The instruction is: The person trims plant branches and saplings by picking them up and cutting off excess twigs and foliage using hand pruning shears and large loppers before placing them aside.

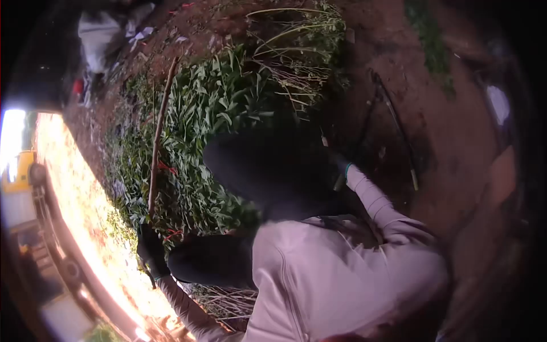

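Observation:
A dark glove covers my left hand (149, 246), at the left edge of a broad pile of leafy green stems (202, 108). Just beyond its fingers is the lower end of a long brown stick (161, 131) lying across the leaves. Shadow hides how these fingers are bent. My right hand (338, 161), in a dark glove with a green cuff, is to the right of my dark-clothed knee (268, 165). A small pale tip (324, 140) shows beside it, but the fingers and anything in them are too dark to make out.
Thin branches (296, 51) spread at the pile's top. Two dark rods (396, 117) lie on brown soil at right, with more greenery (427, 40) beyond. Red strips (166, 167) mark the pile. Cut stems (225, 302) lie below. A yellow vehicle (20, 171) stands in bright light at left.

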The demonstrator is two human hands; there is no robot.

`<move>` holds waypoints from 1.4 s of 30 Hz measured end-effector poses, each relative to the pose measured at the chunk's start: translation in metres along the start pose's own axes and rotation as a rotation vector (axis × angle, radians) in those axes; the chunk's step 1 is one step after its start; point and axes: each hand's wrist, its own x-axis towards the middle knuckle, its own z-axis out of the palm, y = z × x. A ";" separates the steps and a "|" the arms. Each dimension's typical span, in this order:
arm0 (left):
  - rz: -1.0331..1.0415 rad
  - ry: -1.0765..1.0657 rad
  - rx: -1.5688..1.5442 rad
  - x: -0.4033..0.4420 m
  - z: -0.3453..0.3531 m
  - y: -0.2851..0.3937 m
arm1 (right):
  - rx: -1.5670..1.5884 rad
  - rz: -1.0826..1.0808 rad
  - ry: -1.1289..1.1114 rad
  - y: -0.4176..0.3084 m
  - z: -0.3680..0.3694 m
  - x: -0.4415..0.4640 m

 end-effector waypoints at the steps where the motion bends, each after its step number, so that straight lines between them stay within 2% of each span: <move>1: -0.001 -0.034 -0.014 0.020 -0.001 0.012 | -0.019 0.041 0.015 0.033 0.003 -0.003; 4: -0.039 -0.157 -0.010 0.075 -0.015 0.063 | -0.038 0.118 0.081 0.093 0.009 0.001; 5: -0.214 -0.314 0.027 0.093 -0.029 0.094 | -0.033 0.116 0.119 0.103 0.011 0.008; 7: -0.055 -0.151 -0.126 0.110 -0.009 0.093 | -0.022 0.089 0.206 0.110 0.011 0.031; 8: -0.051 -0.170 -0.145 0.118 -0.025 0.116 | -0.011 0.068 0.261 0.116 0.014 0.046; 10: 0.231 0.079 -0.188 0.128 -0.026 0.137 | -0.013 0.044 0.375 0.122 0.003 0.072; 11: 0.041 -0.115 -0.125 0.134 -0.036 0.154 | -0.016 0.042 0.440 0.133 -0.007 0.087; 13: 0.063 -0.112 -0.184 0.137 -0.032 0.160 | -0.014 0.054 0.567 0.162 -0.034 0.116; 14: 0.024 -0.202 -0.089 0.140 -0.037 0.168 | -0.007 0.066 0.620 0.179 -0.050 0.128; 15: 0.184 -0.091 -0.105 0.138 -0.030 0.164 | 0.007 0.096 0.650 0.194 -0.067 0.135; 18: -0.004 -0.268 0.025 0.142 -0.027 0.170 | -0.085 0.263 0.553 0.216 -0.080 0.151; 21: -0.098 -0.179 -0.121 0.138 -0.020 0.168 | -0.132 0.341 0.435 0.220 -0.081 0.159; 23: -0.131 -0.234 -0.022 0.139 -0.031 0.180 | -0.155 0.357 0.386 0.220 -0.079 0.162; 26: -0.089 -0.202 0.029 0.137 -0.031 0.180 | -0.229 0.302 0.476 0.216 -0.075 0.147; 29: -0.116 -0.045 -0.122 0.134 -0.029 0.183 | -0.439 0.132 0.779 0.211 -0.082 0.109; 30: -0.147 -0.008 -0.184 0.136 -0.027 0.182 | -0.466 0.084 0.867 0.211 -0.096 0.095; 31: -0.189 -0.093 -0.128 0.139 -0.025 0.177 | -0.456 0.033 0.935 0.210 -0.113 0.081; 32: -0.179 -0.046 -0.117 0.139 -0.019 0.174 | -0.384 -0.006 0.950 0.205 -0.135 0.065; 34: -0.228 -0.030 -0.126 0.141 -0.016 0.177 | 0.299 -0.008 0.785 0.177 -0.167 0.021; 35: -0.259 -0.048 -0.131 0.142 -0.014 0.180 | 0.577 -0.163 0.559 0.215 -0.186 0.014; 37: -0.273 -0.019 -0.140 0.143 0.000 0.175 | 0.203 -0.016 0.393 0.216 -0.217 -0.044; 39: -0.312 -0.077 -0.121 0.147 0.006 0.173 | 0.270 0.053 0.220 0.177 -0.235 -0.110; 42: -0.258 0.012 -0.230 0.152 0.020 0.170 | 0.395 0.072 -0.010 0.087 -0.231 -0.181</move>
